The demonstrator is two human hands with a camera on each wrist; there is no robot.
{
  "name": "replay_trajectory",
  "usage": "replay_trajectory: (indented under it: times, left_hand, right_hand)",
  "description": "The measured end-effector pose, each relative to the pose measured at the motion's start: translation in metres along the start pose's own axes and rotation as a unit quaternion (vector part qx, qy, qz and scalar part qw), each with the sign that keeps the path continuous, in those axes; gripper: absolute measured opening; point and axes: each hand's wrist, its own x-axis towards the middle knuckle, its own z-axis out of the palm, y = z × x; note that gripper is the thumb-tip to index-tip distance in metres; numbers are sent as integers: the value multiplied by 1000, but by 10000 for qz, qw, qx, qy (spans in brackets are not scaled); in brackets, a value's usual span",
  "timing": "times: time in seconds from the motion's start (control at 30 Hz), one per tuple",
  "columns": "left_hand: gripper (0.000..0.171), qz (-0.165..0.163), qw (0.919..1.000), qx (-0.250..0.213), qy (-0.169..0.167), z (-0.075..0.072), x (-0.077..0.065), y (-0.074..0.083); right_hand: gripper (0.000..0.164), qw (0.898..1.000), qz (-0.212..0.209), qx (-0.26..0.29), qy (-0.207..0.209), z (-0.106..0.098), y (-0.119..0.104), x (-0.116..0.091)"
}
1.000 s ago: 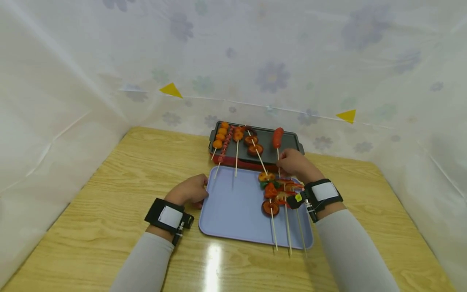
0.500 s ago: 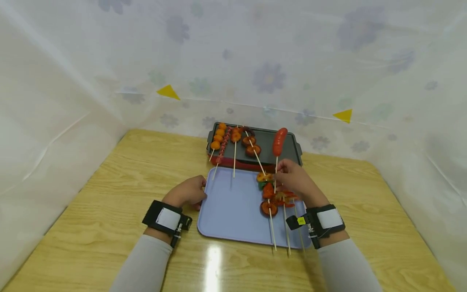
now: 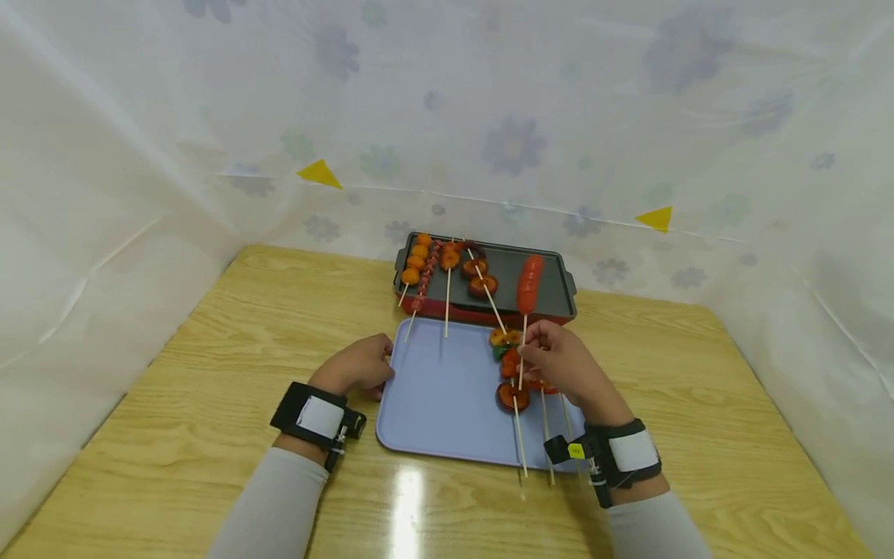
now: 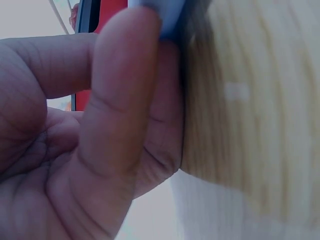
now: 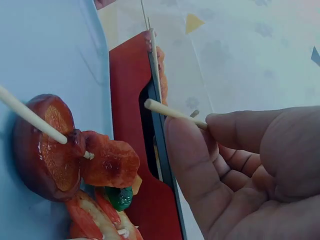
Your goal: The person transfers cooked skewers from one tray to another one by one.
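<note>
In the head view my left hand holds the left rim of a lavender tray; the left wrist view has the thumb against its edge. My right hand pinches the wooden stick of a sausage skewer, raised over the tray's right part, sausage pointing away. In the right wrist view the stick's end sticks out between thumb and finger. Beneath that hand lie a mixed vegetable skewer and shrimp skewers, partly hidden.
Behind the tray stands a black griddle with a red base. Orange ball skewers, a thin reddish meat skewer, a short skewer and a mushroom skewer lie on it. A flowered sheet walls the wooden table.
My right hand has lifted the sausage skewer off the griddle and drawn it toward me over the tray. The left hand has stayed at the tray's rim.
</note>
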Motion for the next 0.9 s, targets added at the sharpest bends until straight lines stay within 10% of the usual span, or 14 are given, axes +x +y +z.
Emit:
replay_trajectory:
  times: [0.9]
  left_hand:
    - [38,139,9999,-64,-17,0,-4,1]
  right_hand:
    - [6,9952,110,-967,91,17,-5,-38]
